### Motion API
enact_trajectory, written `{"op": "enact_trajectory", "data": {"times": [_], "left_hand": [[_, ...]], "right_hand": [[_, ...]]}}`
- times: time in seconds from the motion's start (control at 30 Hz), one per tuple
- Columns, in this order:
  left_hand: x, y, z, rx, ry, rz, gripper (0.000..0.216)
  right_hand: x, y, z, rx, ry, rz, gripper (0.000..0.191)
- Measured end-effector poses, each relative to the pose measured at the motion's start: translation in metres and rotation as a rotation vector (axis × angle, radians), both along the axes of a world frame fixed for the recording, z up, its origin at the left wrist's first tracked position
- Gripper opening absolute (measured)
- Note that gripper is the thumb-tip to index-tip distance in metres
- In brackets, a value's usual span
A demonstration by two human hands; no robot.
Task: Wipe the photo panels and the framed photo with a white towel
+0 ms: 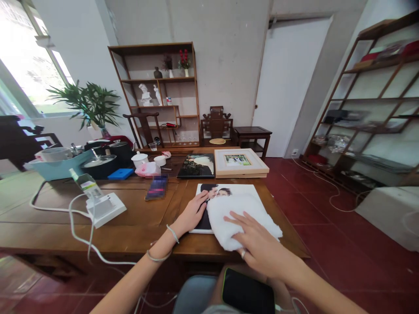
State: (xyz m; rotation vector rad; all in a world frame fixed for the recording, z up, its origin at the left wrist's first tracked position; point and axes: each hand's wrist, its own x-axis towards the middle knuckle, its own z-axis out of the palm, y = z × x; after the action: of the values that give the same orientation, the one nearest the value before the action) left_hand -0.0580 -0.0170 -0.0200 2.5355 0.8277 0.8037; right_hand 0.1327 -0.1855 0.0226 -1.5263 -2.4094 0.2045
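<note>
A photo panel showing a couple lies on the wooden table in front of me. My left hand rests on its left part, fingers stretched out over the printed picture. A thick white towel covers much of the panel's middle and right side. My right hand has hold of the towel and presses it against the panel, with its fingers spread across the cloth. Part of the right hand's grip is hidden. One towel corner overhangs the panel at the right.
Behind the panel lie a dark photo panel and a light wooden frame. To the left are a phone, white charging stand, cable, blue box, teacups and blue basin. A black device lies on my lap.
</note>
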Motion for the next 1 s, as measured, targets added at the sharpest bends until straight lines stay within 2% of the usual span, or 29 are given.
{"op": "enact_trajectory", "data": {"times": [0.1,0.37,0.47,0.6,0.73,0.9,1.0], "left_hand": [[0.0,0.001,-0.002,0.004,-0.002,0.003,0.04],[0.0,0.003,-0.003,0.011,0.004,0.003,0.04],[-0.001,0.002,-0.002,0.003,0.006,0.003,0.04],[0.0,0.001,-0.002,-0.001,0.011,0.01,0.04],[0.001,0.002,-0.003,0.0,0.031,0.007,0.04],[0.001,0.003,-0.003,-0.009,0.025,-0.009,0.041],[-0.001,0.004,-0.003,-0.013,0.031,-0.022,0.042]], "right_hand": [[0.008,0.019,0.0,0.023,0.028,-0.008,0.044],[0.025,0.099,0.002,0.113,-0.056,-0.086,0.04],[0.025,0.113,0.003,0.13,-0.056,-0.095,0.039],[0.022,0.104,-0.004,0.137,-0.06,-0.085,0.038],[0.016,0.067,-0.008,0.103,-0.063,-0.044,0.038],[0.008,0.025,0.003,0.006,-0.041,-0.008,0.038],[0.01,0.026,0.009,-0.017,-0.03,0.009,0.037]]}}
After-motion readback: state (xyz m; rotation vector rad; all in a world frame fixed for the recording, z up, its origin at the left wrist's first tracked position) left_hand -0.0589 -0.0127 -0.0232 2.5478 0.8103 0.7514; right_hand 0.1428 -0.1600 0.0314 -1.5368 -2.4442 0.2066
